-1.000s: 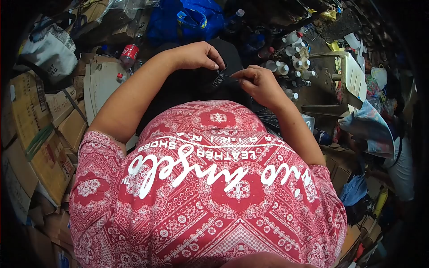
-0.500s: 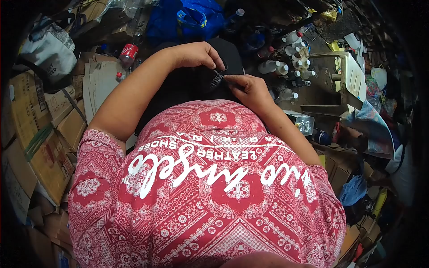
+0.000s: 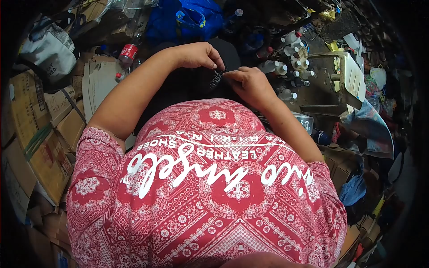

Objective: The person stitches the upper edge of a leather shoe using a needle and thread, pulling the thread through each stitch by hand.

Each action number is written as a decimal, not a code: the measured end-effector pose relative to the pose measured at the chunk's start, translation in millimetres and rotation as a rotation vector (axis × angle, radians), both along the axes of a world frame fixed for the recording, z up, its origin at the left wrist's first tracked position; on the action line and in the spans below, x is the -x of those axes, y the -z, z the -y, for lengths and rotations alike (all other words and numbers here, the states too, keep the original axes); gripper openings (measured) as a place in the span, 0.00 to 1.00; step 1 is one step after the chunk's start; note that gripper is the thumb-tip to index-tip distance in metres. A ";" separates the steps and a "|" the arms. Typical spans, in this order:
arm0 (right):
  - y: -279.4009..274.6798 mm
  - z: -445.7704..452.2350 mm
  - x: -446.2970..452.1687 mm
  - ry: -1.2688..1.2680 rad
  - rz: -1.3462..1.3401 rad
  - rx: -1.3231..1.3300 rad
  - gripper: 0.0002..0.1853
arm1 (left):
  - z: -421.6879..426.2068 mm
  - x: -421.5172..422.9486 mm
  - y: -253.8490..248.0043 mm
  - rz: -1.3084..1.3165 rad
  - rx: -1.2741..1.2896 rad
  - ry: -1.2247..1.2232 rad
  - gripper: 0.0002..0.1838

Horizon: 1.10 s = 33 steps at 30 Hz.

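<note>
Near the top middle, a small dark ridged thing (image 3: 216,81), like a short coil or braided strip, hangs between my hands over dark cloth. My left hand (image 3: 201,56) pinches its upper end with thumb and forefinger. From the other side my right hand (image 3: 252,82) reaches in, its thumb and forefinger closed at the thing's right edge, with the other fingers curled. The exact kind of the thing is too small to make out. Below both hands, my red and white patterned shirt (image 3: 210,187) fills the middle of the view.
Several plastic bottles (image 3: 292,62) stand at the upper right, beside a pale plastic chair (image 3: 351,78). A blue bag (image 3: 187,20) is at the top. Flattened cardboard (image 3: 33,111) and a red-labelled bottle (image 3: 128,53) lie on the left. A clear container (image 3: 305,121) sits by my right forearm.
My right hand has shifted slightly upward and turned, its knuckles now higher. The left hand stays nearly in place, still pinching the dark ridged thing.
</note>
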State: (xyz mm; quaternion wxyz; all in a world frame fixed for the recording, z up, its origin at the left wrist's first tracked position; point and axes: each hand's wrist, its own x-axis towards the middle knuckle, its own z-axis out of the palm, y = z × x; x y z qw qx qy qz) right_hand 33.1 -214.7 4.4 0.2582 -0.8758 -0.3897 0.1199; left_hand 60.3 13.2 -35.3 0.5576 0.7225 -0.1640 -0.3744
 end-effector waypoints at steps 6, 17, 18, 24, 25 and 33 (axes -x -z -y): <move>6.7 -4.1 -13.0 -0.121 0.078 -0.006 0.11 | 6.9 -0.6 -1.0 0.069 -0.104 0.001 0.10; 13.5 17.8 -8.7 0.029 -0.258 -0.161 0.14 | -0.7 -0.5 1.3 0.130 -0.013 0.058 0.11; 15.1 18.1 -3.9 0.030 -0.257 -0.159 0.14 | -0.9 -0.7 1.5 0.130 -0.011 0.058 0.11; 15.4 15.2 8.9 0.069 -0.043 -0.051 0.14 | 1.9 1.9 2.0 0.121 -0.007 0.032 0.11; 12.2 13.7 8.0 0.071 -0.043 -0.051 0.14 | 2.3 1.9 0.7 0.119 -0.012 0.032 0.11; 5.8 1.5 -6.4 0.008 -0.076 0.017 0.11 | 5.6 3.0 -1.0 0.149 -0.075 0.002 0.10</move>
